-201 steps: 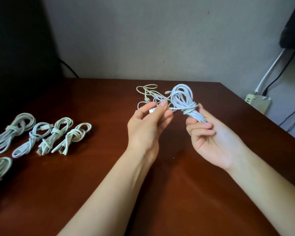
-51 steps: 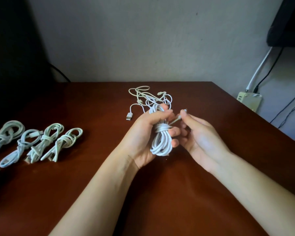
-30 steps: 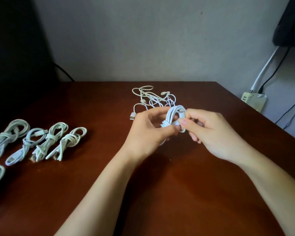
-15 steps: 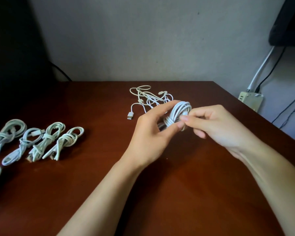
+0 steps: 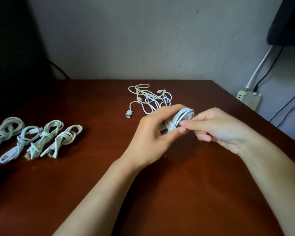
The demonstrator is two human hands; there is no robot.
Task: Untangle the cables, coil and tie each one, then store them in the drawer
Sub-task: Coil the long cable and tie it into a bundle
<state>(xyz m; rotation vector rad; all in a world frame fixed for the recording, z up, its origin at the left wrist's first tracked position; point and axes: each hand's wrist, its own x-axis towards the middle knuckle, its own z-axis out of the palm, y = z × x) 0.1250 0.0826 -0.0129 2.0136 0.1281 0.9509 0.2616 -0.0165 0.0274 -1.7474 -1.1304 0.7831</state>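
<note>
Tied coils (image 5: pixel 41 138) left on table (image 5: pixel 177 193), loose tangle (image 5: pixel 150 97) behind hands (mid-table)

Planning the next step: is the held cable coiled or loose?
Coiled: the cable shows stacked loops with wraps round its middle, held by left hand and right hand. End tucked: cannot tell.

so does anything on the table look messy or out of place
Only the loose cable tangle at the far middle: a jumble, unlike the tied coils lined up at the left. The left hand and right hand grip a white coil. Nothing looks damaged.
</note>
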